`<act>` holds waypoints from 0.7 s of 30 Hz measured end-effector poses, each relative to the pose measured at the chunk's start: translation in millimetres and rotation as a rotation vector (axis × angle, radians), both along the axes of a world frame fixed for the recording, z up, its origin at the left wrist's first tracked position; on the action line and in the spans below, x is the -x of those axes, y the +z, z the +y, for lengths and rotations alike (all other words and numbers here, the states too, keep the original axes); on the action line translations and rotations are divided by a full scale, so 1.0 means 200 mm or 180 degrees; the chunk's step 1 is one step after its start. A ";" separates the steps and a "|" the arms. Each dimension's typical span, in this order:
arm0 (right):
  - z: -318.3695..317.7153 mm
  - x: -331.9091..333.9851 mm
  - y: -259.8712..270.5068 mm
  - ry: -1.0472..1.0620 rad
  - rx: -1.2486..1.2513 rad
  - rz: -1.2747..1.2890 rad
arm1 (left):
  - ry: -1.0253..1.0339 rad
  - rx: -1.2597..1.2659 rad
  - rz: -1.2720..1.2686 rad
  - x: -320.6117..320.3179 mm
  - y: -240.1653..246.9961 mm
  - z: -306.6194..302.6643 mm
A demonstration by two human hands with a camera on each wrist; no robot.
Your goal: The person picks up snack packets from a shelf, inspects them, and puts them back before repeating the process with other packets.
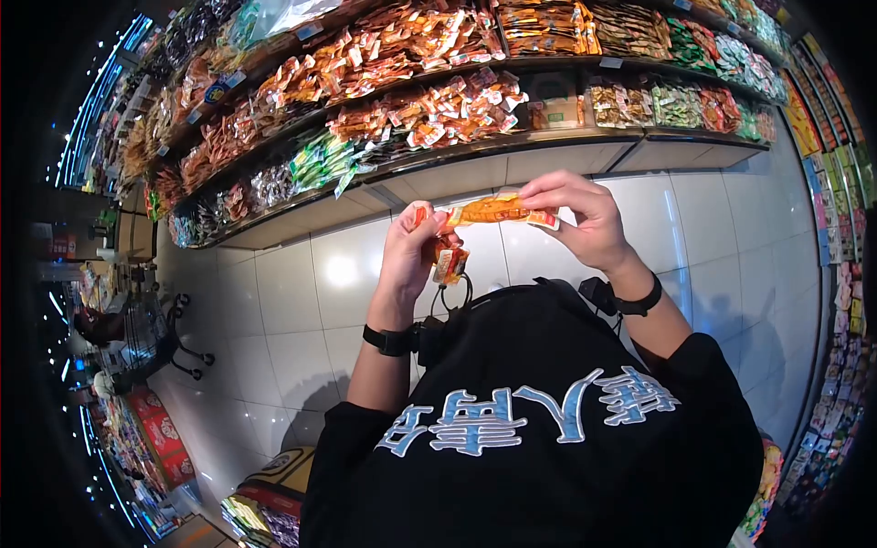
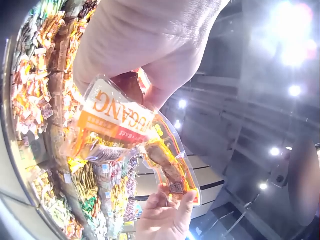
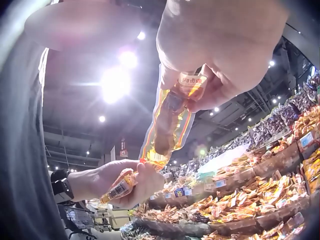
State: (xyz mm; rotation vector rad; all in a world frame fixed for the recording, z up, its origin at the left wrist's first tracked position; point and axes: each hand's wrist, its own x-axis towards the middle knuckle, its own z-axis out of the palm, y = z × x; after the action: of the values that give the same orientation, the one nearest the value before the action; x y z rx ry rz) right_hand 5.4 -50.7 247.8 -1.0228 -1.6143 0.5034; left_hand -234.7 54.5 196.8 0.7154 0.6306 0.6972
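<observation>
A snack packet [image 1: 493, 211], long and clear with orange edges and brown food inside, is stretched between both hands in front of the chest. At one end my left hand [image 1: 402, 256] pinches it; at the other my right hand [image 1: 585, 219] pinches it between thumb and fingers. A second snack packet [image 1: 449, 265] hangs from the left hand's grip. In the left wrist view this second packet shows white and orange with large printed letters. Through the clear film [image 3: 165, 127] in the right wrist view, the brown piece is visible. The left palm is hidden.
Tiered shelves [image 1: 402, 78] of loose packaged snacks curve across the front, with price tags along their edges. Pale floor tiles [image 1: 338, 274] lie below the hands. A shopping cart [image 1: 151, 329] and a person stand at the left. Another stocked shelf [image 1: 840, 201] runs along the right.
</observation>
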 end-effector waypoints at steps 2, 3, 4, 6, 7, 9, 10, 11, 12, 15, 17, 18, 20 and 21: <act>-0.03 -0.01 0.01 -0.0033 0.0174 0.0366 | 0.0019 -0.0123 0.0095 -0.03 0.01 0.00; -0.04 -0.02 0.00 -0.0060 0.0262 0.0558 | 0.0019 -0.0210 0.0181 -0.05 0.01 0.00; -0.04 -0.01 0.00 -0.0006 0.0131 0.0719 | 0.0012 -0.0296 0.0267 -0.07 0.02 0.00; -0.04 0.00 -0.01 0.0087 -0.0134 0.1042 | -0.0167 -0.0462 0.0265 -0.09 -0.04 0.02; -0.05 -0.02 -0.02 0.0164 -0.0118 0.1010 | -0.0258 -0.0530 0.0253 -0.10 -0.05 0.02; -0.06 -0.03 0.00 0.0085 -0.0173 0.0871 | -0.0356 -0.0551 0.0230 -0.15 -0.05 0.01; -0.05 -0.03 0.01 0.0055 -0.0200 0.0799 | -0.0360 -0.0524 0.0215 -0.17 -0.05 0.01; -0.05 -0.04 0.01 0.0035 -0.0270 0.0588 | -0.0357 -0.0502 0.0197 -0.19 -0.04 0.01; -0.05 -0.05 0.02 0.0030 -0.0295 0.0495 | -0.0345 -0.0484 0.0177 -0.21 -0.04 0.01; -0.03 -0.08 0.05 0.0061 -0.0343 0.0225 | -0.0403 -0.0443 0.0215 -0.23 -0.05 0.04; -0.02 -0.10 0.07 0.0110 -0.0311 0.0085 | -0.0426 -0.0459 0.0223 -0.25 -0.08 0.07; -0.01 -0.10 0.07 0.0077 -0.0304 0.0069 | -0.0427 -0.0477 0.0223 -0.26 -0.10 0.09; 0.00 -0.10 0.06 -0.0007 -0.0279 0.0037 | -0.0407 -0.0475 0.0192 -0.31 -0.11 0.12; 0.02 -0.12 0.05 0.0084 -0.0208 0.0072 | -0.0382 -0.0447 0.0164 -0.34 -0.10 0.13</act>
State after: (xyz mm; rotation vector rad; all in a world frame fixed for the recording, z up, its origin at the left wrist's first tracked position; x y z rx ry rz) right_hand 29.6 -47.6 258.0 -0.9452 -1.6158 0.4754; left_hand -166.4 79.8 177.4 0.8964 0.5848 0.6177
